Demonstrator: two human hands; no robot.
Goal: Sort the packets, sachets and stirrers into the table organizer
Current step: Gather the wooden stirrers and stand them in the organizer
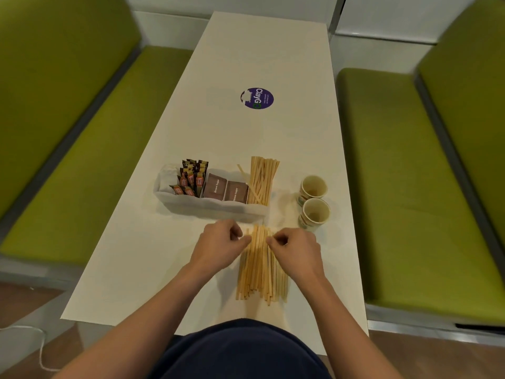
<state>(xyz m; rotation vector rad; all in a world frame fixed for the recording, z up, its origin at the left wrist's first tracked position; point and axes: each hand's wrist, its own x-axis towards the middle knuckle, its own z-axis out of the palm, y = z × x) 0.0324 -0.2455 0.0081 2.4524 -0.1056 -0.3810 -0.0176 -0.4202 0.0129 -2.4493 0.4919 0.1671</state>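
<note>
Past my dark blue shirt (240,348), my left hand (218,243) and right hand (296,248) curl in from either side and pinch the far end of the loose stirrers (261,272). These lie bundled on the counter (153,269), just in front of the organizer (207,205). Inside the organizer, sorted stirrers (263,181) fill the right end, brown sugar packets (226,190) sit in the middle, and sachets (192,177) stand left of those. Two paper cups (314,187) stand just right of the organizer, and a purple sticker (257,98) lies well beyond it.

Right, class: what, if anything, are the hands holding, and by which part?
The left hand and right hand pinch the bundle of wooden stirrers lying on the table, one each side, near its far end.
</note>
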